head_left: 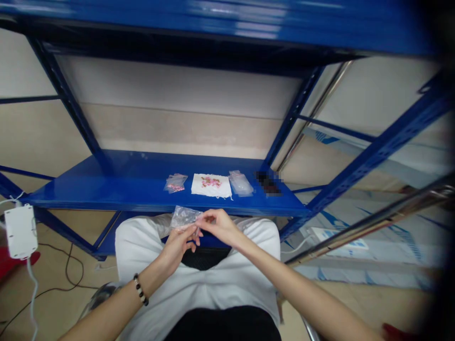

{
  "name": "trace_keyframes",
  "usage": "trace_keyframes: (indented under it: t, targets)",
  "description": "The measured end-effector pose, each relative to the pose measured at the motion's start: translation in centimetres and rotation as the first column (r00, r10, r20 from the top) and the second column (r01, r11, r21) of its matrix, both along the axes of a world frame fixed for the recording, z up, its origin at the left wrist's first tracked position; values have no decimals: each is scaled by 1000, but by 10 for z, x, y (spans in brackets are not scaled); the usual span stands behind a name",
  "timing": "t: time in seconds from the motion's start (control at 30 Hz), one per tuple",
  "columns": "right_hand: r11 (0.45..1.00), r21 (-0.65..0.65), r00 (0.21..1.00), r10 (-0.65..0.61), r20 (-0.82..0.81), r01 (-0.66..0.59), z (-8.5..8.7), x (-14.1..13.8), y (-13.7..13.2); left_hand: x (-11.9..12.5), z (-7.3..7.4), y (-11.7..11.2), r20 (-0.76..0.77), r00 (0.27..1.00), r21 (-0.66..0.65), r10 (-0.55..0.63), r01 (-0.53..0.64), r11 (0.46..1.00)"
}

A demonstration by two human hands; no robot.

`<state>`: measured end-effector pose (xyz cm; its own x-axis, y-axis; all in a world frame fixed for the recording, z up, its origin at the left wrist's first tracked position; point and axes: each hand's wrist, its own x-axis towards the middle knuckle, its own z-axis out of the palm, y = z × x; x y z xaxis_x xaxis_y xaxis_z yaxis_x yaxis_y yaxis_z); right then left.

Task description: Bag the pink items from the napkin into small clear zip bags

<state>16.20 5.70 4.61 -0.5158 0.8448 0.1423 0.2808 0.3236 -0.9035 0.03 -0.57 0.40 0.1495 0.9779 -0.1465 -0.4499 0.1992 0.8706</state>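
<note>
Above my lap, my left hand (185, 241) pinches a clear plastic bag (183, 217) along its near edge. My right hand (218, 222) has its fingers closed on the right end of the same bag. Whether anything lies inside the bag is too unclear to tell. Just beyond, on the blue shelf (142, 192), a white cloth (197, 184) carries a small heap of pink and brownish pieces (210, 181). Left of the cloth lies a clear bag with pink pieces (175, 183). A stack of clear plastic bags (241, 183) rests to its right.
A dark, pixelated object (269, 183) lies at the shelf's right end. Blue uprights (284, 121) and an upper shelf (227, 23) frame the space. At the left hangs a white power strip (21, 231) with cables. Metal tubes (373, 222) run along the right.
</note>
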Motion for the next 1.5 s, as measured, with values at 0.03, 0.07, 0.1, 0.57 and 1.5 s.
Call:
trace_keyframes:
  t: [0.03, 0.07, 0.1, 0.57, 1.5]
  targets:
    - [1000, 15, 1000, -17, -2, 17, -2, 0, -6, 2, 0, -2, -45, 999, 9, 4, -3, 1000]
    - [998, 49, 999, -38, 5, 37, -1, 1, -9, 4, 0, -4, -86, 996, 22, -10, 12, 1000]
    - [994, 96, 998, -63, 15, 61, 2, 4, -9, 5, 0, -6, -117, 993, 36, -34, 38, 999]
    - [695, 709, 383, -627, 678, -119, 103, 129, 148, 9, -22, 2, -204, 944, -170, -260, 227, 959]
    - [714, 683, 521, -527, 671, -158, 57, 123, 174, 9, -10, 0, -207, 938, -177, -279, 245, 953]
